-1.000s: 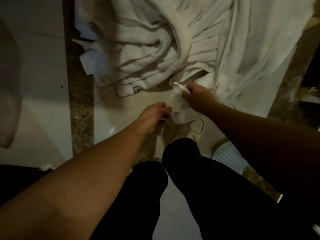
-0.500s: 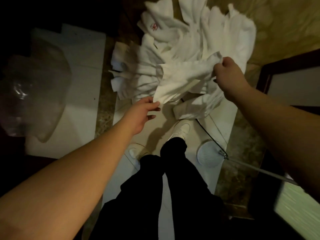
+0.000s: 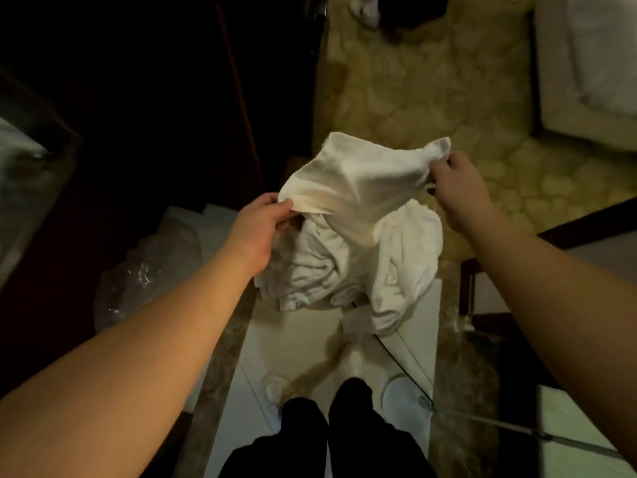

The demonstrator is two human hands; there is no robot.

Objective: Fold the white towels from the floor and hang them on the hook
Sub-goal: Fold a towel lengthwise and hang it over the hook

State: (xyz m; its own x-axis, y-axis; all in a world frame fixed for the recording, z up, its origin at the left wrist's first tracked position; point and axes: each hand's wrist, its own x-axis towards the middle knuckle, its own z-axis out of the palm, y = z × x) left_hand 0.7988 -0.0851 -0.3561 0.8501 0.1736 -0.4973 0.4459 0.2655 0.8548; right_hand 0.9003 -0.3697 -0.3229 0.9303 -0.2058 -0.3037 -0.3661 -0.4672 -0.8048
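Small white cloth towel (image 3: 358, 181) held up in the air, stretched between two bare hands above a heap of crumpled white towels (image 3: 348, 267) on the pale tiled floor (image 3: 303, 343). Left hand (image 3: 256, 232) pinching the towel's lower left corner between thumb and curled fingers; right hand (image 3: 455, 188) pinching the upper right corner, fingers closed on the fabric. Cloth sagging in the middle, its lower fold hanging just over the heap. Below the heap, two legs in black trousers (image 3: 331, 429) and light shoes (image 3: 351, 360) standing on the tiles. Thin dark cable (image 3: 400, 363) running from under the heap past a round pale disc (image 3: 403, 401) on the floor at lower right. Crinkled clear plastic bag (image 3: 148, 270) lying to the left, beside a brown marbled stone strip (image 3: 220, 360). Patterned tan carpet (image 3: 431, 88) beyond the towels at top. Dark wooden frame (image 3: 586, 222) at the right edge. Upper left lost in shadow.
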